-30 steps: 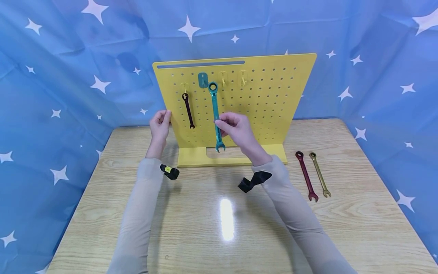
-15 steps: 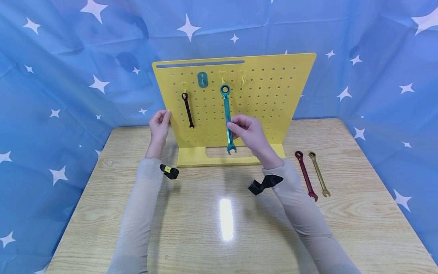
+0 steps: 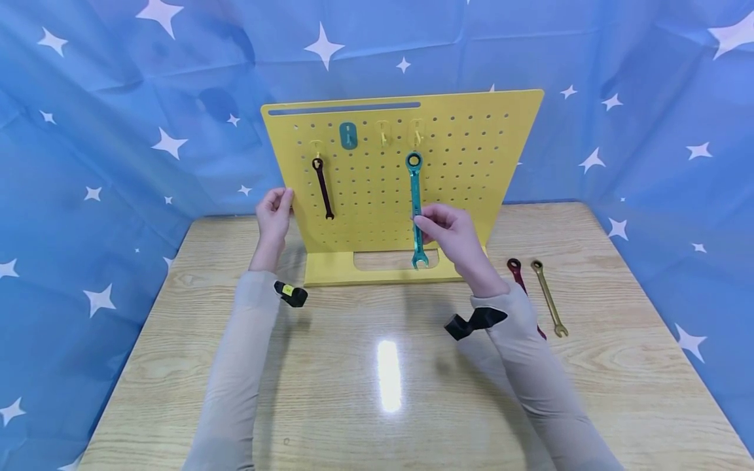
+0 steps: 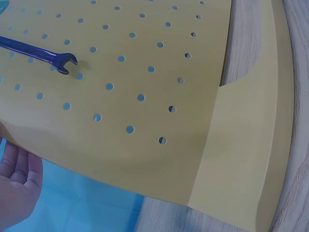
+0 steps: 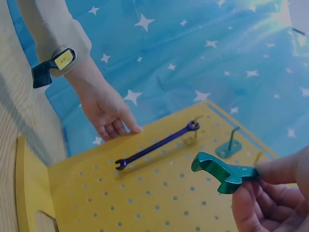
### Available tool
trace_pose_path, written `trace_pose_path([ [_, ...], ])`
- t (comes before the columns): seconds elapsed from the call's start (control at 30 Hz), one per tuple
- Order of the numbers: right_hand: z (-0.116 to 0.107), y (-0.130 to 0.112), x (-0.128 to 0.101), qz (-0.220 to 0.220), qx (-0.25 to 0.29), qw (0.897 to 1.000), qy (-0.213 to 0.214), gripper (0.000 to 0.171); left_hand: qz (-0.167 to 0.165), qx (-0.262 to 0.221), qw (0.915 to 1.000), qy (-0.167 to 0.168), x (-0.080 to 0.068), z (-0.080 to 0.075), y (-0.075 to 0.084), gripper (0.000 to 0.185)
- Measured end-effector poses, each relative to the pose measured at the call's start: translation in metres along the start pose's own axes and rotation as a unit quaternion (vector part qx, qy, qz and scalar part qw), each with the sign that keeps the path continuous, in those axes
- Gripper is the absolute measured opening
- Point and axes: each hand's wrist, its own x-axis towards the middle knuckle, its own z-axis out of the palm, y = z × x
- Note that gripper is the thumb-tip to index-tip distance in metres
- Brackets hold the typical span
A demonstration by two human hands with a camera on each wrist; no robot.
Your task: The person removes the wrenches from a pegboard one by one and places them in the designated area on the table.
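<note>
A yellow pegboard (image 3: 471, 170) stands upright on the wooden table (image 3: 353, 392). My right hand (image 3: 450, 229) pinches the shaft of a teal wrench (image 3: 415, 196), held upright in front of the board with its ring end up, just below a yellow hook (image 3: 417, 134). In the right wrist view the teal wrench's open end (image 5: 217, 171) sticks out from my fingers (image 5: 270, 193). My left hand (image 3: 275, 212) holds the board's left edge. A dark purple wrench (image 3: 323, 188) hangs from a hook at the left of the board, also seen as the dark wrench (image 4: 43, 53) in the left wrist view.
A teal hook (image 3: 348, 135) and another yellow hook (image 3: 383, 133) sit bare near the board's top. A red wrench (image 3: 517, 275) and a gold wrench (image 3: 548, 297) lie on the table right of the board. Blue starred cloth (image 3: 118, 131) surrounds the table.
My right hand has carried the teal wrench rightward across the board, from under the teal hook to below the right yellow hook. The left hand has stayed on the board's edge.
</note>
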Motion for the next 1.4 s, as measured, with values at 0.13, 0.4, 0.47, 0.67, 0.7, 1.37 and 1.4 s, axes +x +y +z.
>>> trace_pose_path([
  [0.13, -0.009, 0.003, -0.004, -0.002, -0.010, 1.000, 0.000, 0.018, 0.005, 0.000, 1.0000, 0.001, 0.001, 0.000, -0.001, 0.013],
  [0.4, -0.026, 0.009, -0.013, 0.001, -0.022, 1.000, 0.009, 0.019, 0.010, 0.006, 0.9999, -0.001, 0.001, 0.000, -0.001, 0.012],
  [0.47, -0.029, 0.009, -0.016, 0.003, -0.025, 1.000, 0.011, 0.019, 0.010, 0.007, 0.9999, 0.000, 0.001, 0.000, -0.001, 0.012],
  [0.67, -0.041, 0.012, -0.025, 0.012, -0.037, 0.999, 0.022, 0.020, 0.006, -0.001, 1.0000, -0.002, 0.001, 0.000, -0.001, 0.013],
  [0.7, -0.043, 0.013, -0.026, 0.012, -0.041, 0.999, 0.024, 0.020, 0.003, -0.005, 1.0000, -0.002, 0.001, 0.000, -0.001, 0.013],
  [1.37, -0.088, 0.027, -0.053, 0.055, -0.045, 0.994, 0.078, 0.006, -0.002, 0.002, 1.0000, 0.004, 0.000, 0.001, -0.001, 0.013],
  [1.4, -0.090, 0.028, -0.055, 0.054, -0.042, 0.994, 0.079, 0.006, -0.002, 0.000, 1.0000, 0.004, 0.001, 0.001, -0.001, 0.014],
])
